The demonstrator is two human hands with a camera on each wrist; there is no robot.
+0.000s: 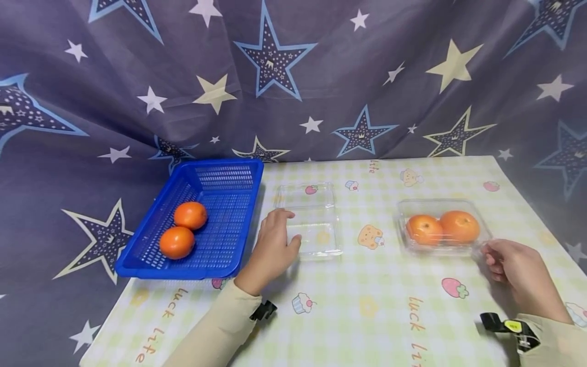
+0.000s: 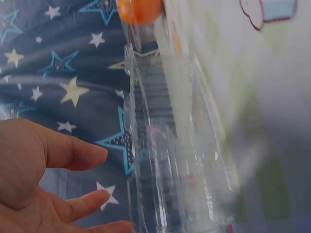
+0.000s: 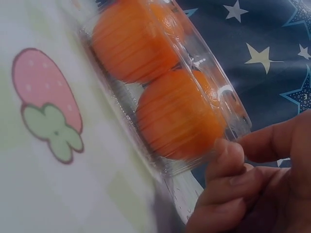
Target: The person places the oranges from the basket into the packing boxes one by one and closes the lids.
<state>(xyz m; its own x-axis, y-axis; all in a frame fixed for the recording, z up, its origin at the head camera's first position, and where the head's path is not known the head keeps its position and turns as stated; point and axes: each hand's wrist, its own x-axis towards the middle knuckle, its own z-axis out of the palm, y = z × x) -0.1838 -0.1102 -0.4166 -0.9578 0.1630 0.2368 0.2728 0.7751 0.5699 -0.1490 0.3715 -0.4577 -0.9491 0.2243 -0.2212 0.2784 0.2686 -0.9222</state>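
My left hand (image 1: 273, 247) hovers over the left side of an opened clear plastic box (image 1: 316, 253), its fingers spread and loosely bent with nothing between them. In the left wrist view the thumb and fingers stand apart from the box's clear wall (image 2: 165, 145). At the right, a closed clear plastic box (image 1: 437, 251) contains two oranges (image 1: 460, 227). My right hand (image 1: 520, 270) pinches that box's near right corner, the thumb and index finger meeting at its edge and the other fingers curled (image 3: 257, 179).
A blue plastic basket (image 1: 220, 270) with two oranges (image 1: 177, 242) stands at the table's left. A checked, printed cloth (image 1: 367, 326) covers the table. Behind it hangs a dark star-patterned curtain (image 1: 321, 81).
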